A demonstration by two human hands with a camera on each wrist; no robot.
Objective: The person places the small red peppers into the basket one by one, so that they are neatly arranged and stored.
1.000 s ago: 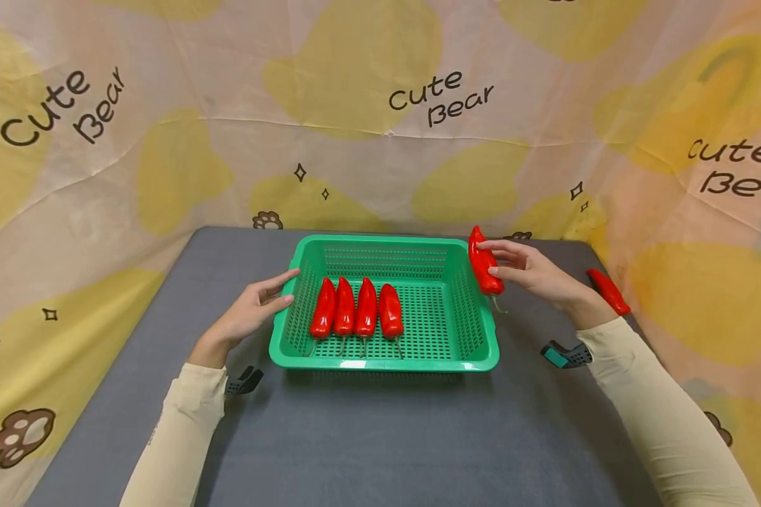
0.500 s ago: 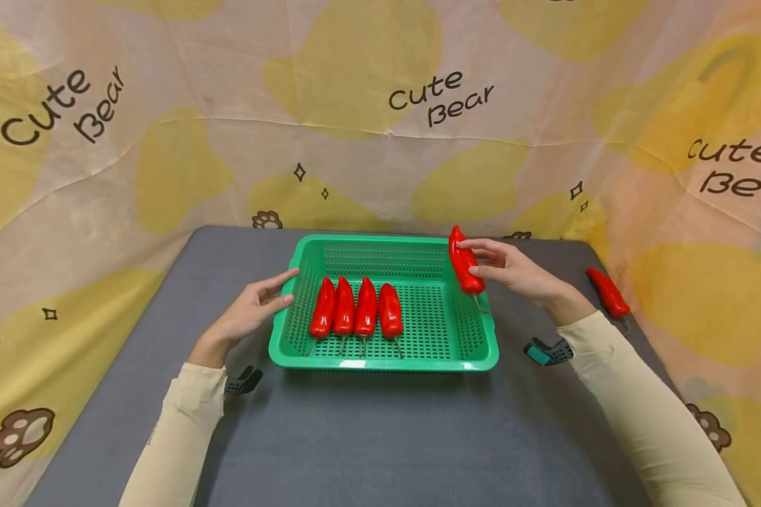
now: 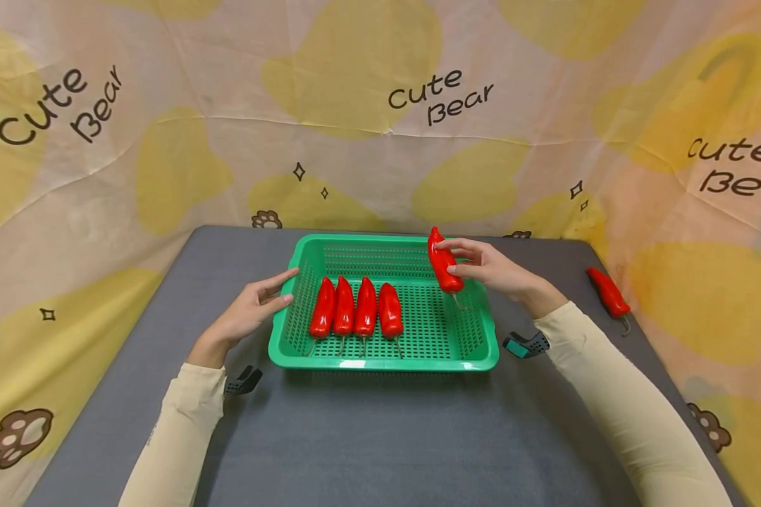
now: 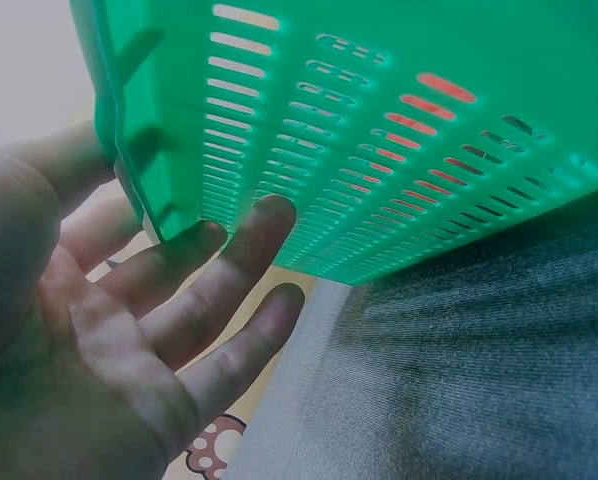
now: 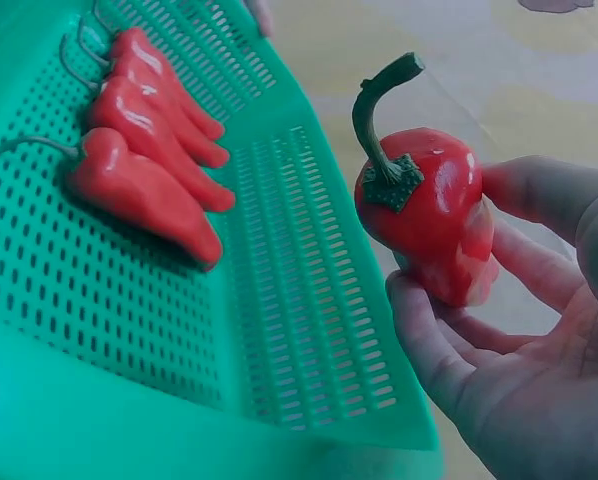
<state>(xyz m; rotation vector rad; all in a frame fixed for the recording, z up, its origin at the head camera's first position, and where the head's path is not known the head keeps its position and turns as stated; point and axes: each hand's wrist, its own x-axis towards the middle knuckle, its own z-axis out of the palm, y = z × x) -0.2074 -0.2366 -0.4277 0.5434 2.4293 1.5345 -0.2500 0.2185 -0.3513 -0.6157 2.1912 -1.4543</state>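
In the head view my right hand (image 3: 491,271) holds a glossy red pepper (image 3: 442,264) between thumb and fingers, over the right part of a green plastic basket (image 3: 380,365). The right wrist view shows the held pepper's curved green stem (image 5: 371,120) pointing up, with fingertips on both sides of its body. My left hand (image 3: 244,313) grips the basket's left rim. From the left wrist, its fingers (image 4: 249,250) lie against the perforated outer wall. Several red peppers (image 3: 366,307) lie side by side in the basket, stems toward the front, left of the bare mesh floor.
Another red pepper (image 3: 609,292) lies on the grey table (image 3: 380,443), near its right edge. A patterned cloth (image 3: 355,84) hangs behind and along both sides. A dark device (image 3: 526,345) is worn on the right wrist.
My right hand has moved left with its pepper, from beyond the basket's right rim to above the basket's inside. The left hand and the basket have stayed in place.
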